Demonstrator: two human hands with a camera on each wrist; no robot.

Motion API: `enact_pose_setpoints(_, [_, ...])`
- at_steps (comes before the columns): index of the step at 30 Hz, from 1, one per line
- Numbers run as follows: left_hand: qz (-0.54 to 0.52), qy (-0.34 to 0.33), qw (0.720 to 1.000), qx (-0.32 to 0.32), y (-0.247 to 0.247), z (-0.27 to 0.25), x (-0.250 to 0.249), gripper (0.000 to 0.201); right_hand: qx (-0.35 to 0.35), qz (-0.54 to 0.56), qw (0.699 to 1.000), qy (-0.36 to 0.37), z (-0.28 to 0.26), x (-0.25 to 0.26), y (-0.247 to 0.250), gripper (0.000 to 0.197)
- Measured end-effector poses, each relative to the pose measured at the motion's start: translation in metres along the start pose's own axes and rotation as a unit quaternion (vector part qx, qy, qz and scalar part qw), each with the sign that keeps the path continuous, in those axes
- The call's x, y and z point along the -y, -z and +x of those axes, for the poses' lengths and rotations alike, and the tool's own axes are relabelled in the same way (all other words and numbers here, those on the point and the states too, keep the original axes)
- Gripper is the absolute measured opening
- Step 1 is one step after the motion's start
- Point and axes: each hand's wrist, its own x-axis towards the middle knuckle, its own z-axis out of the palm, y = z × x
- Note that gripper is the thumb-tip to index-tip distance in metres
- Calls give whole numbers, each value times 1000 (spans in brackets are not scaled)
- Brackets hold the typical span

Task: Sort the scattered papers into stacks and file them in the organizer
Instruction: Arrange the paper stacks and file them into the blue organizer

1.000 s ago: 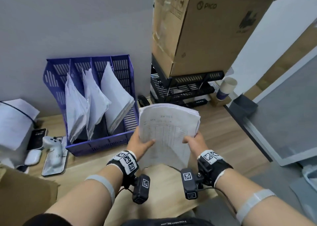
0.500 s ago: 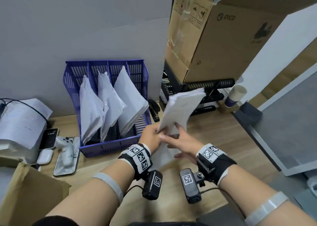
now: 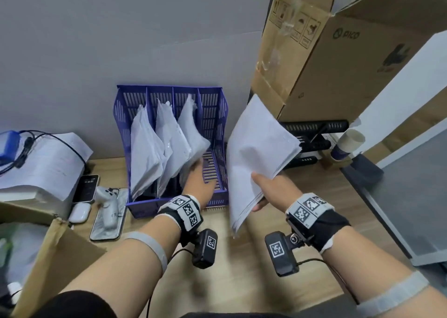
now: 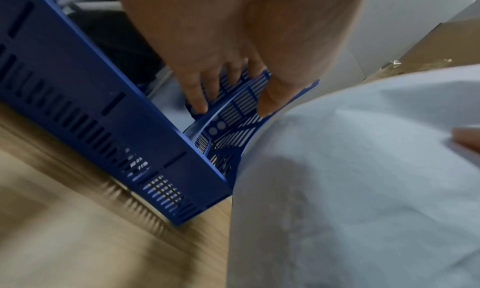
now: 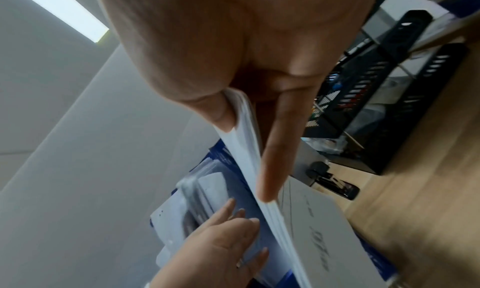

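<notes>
- Two hands in view, working at a purple slotted organizer [image 3: 219, 114] that stands against the far wall on a wooden desk [image 3: 314, 182].
- Right hand [image 3: 273, 189] pinches a thick stack of papers [image 3: 256, 148] near its lower edge, thumb on the near face, fingers [image 5: 279, 140] straight along the far face; right wrist view shows the sheet edges squeezed between them.
- Stack is held in the air, tilted, top corner leaning far-right, just right of the organizer; whether it touches the organizer's right wall, cannot tell.
- Left hand [image 3: 198, 184] reaches into the rightmost compartment of the organizer, fingers [image 4: 200, 95] straight and loosely spread, grasping nothing; fingertips sit at the slotted divider and the filed sheets beside it.
- Three filed bundles of paper [image 3: 167, 146] lean in the three left compartments, tops tilted left; rightmost compartment shows bare slotted floor.
- Left of organizer: a big paper pile [image 3: 46, 170] with a black cable [image 3: 48, 136] across it, a dark phone [image 3: 86, 188], white earbud case [image 3: 79, 212], a white handheld controller [image 3: 107, 204] lying on another phone.
- Near left: an open cardboard box flap [image 3: 58, 264].
- Right of organizer: black tray rack [image 3: 314, 134] under a large brown carton [image 3: 338, 59], paper cup [image 3: 347, 143] beside it.
- Both wrists carry marker-tagged bands and small black cameras.
</notes>
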Motion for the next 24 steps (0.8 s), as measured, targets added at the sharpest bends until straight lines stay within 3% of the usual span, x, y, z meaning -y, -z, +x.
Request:
enact_pose_setpoints(2, [-22, 18, 999, -29, 5, -2, 0, 80, 17, -33, 999, 26, -1, 6, -3, 22])
enact_pose_setpoints(8, [-92, 17, 995, -45, 14, -8, -7, 90, 61, -25, 996, 65, 0, 25, -11, 26])
enact_pose_setpoints(14, [-149, 52, 987, -8, 15, -5, -1, 95, 19, -43, 996, 72, 13, 46, -16, 38])
enact_pose_setpoints(24, [-152, 56, 985, 60, 15, 8, -5, 92, -2, -110, 990, 93, 34, 77, -28, 34])
